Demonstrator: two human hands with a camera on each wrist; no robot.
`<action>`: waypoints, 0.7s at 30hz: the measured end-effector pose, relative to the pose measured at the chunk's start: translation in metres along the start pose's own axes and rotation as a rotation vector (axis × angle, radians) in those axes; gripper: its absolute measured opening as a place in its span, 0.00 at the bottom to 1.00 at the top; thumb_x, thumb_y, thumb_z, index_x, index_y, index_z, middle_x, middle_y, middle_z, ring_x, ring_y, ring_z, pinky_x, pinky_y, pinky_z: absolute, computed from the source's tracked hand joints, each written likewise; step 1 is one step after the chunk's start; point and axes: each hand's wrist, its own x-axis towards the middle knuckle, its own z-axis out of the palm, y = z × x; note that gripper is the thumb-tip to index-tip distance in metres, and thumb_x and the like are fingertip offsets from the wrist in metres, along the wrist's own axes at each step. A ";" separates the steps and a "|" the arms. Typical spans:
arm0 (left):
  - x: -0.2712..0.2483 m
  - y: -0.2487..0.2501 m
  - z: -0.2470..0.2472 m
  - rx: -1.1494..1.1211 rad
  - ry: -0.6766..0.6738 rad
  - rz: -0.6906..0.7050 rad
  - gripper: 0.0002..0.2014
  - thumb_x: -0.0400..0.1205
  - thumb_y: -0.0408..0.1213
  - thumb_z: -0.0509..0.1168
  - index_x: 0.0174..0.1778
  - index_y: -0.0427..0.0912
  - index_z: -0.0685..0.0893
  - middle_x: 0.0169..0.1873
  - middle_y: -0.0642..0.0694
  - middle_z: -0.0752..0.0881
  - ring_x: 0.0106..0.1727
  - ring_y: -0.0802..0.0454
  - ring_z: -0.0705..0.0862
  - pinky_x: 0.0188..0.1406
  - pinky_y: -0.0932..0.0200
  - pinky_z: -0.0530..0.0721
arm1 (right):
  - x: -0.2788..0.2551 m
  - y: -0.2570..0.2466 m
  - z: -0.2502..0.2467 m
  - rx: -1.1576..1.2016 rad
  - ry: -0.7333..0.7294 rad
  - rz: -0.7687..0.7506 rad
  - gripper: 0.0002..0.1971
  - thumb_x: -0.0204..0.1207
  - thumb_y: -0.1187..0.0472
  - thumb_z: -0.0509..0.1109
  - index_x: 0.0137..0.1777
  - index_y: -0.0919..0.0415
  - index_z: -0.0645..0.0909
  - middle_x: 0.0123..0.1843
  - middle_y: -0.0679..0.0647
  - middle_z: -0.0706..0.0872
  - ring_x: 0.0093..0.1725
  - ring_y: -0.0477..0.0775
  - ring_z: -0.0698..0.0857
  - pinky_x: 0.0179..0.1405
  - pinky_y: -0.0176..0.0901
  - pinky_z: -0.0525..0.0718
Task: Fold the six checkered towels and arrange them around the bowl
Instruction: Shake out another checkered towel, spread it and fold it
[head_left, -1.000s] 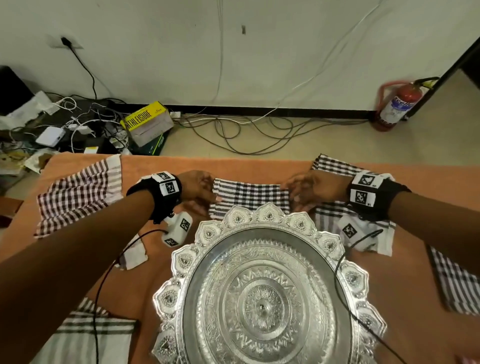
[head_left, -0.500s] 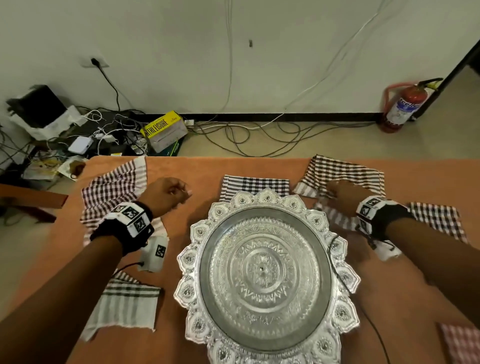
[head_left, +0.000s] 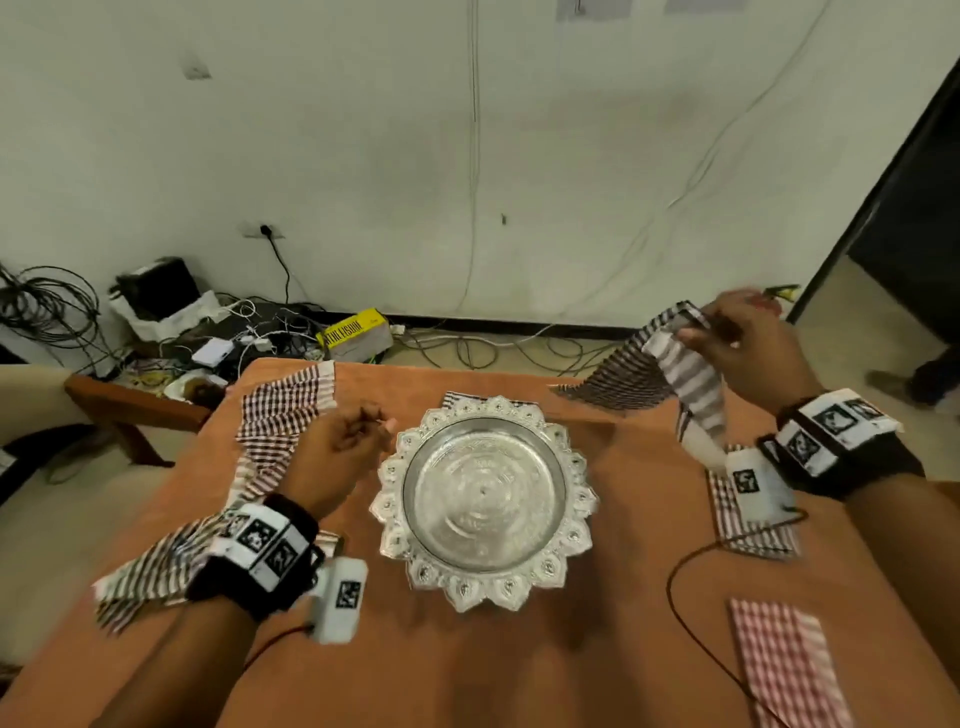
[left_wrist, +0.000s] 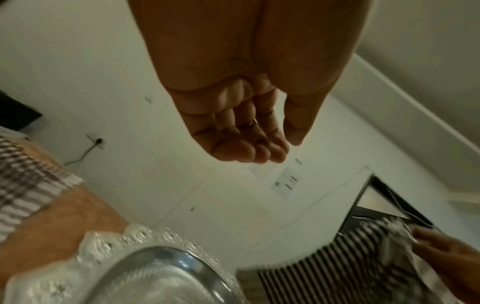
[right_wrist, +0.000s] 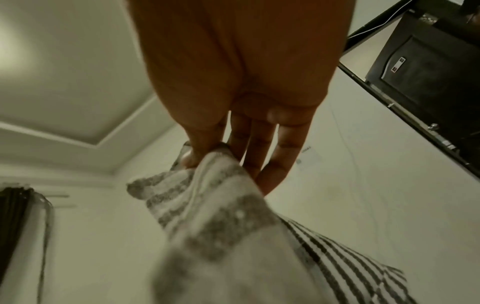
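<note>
An ornate silver bowl (head_left: 483, 499) stands mid-table on the orange cloth (head_left: 467, 665). My right hand (head_left: 727, 332) is raised over the far right corner. Its thumb and forefinger pinch a black-and-white checkered towel (head_left: 649, 379), which hangs down towards the table. In the right wrist view the towel (right_wrist: 207, 205) drapes from that pinch. My left hand (head_left: 353, 431) hovers just left of the bowl with loosely curled fingers (left_wrist: 249, 144) and holds nothing. A folded black-and-white towel (head_left: 457, 399) peeks out behind the bowl.
A brown checkered towel (head_left: 285, 410) lies at the far left, a striped one (head_left: 150, 577) under my left wrist. A reddish towel (head_left: 748, 525) and a red-checked one (head_left: 779, 670) lie on the right. Cables and a yellow box (head_left: 353, 332) litter the floor beyond.
My right hand has lifted the black-and-white towel off the table, up and to the right. The left hand has drawn back from the folded towel to beside the bowl.
</note>
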 end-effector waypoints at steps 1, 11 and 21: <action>-0.024 0.015 0.012 -0.033 -0.018 0.002 0.03 0.82 0.31 0.68 0.45 0.42 0.85 0.31 0.48 0.87 0.30 0.56 0.83 0.27 0.59 0.82 | -0.013 -0.024 -0.020 0.059 -0.014 -0.050 0.06 0.78 0.62 0.75 0.43 0.62 0.82 0.31 0.41 0.83 0.32 0.36 0.78 0.31 0.23 0.70; -0.203 0.121 0.112 -0.391 -0.131 0.123 0.16 0.75 0.43 0.76 0.55 0.46 0.80 0.44 0.50 0.88 0.45 0.53 0.87 0.37 0.60 0.84 | -0.179 -0.195 -0.083 0.614 -0.288 0.027 0.12 0.84 0.61 0.66 0.46 0.72 0.84 0.36 0.57 0.89 0.35 0.53 0.88 0.29 0.43 0.86; -0.291 0.086 0.059 -0.368 -0.180 -0.043 0.04 0.79 0.27 0.70 0.47 0.33 0.83 0.32 0.53 0.88 0.33 0.60 0.85 0.32 0.68 0.81 | -0.289 -0.234 -0.027 0.954 -0.383 0.256 0.20 0.83 0.59 0.66 0.54 0.82 0.74 0.43 0.74 0.88 0.39 0.65 0.88 0.36 0.52 0.91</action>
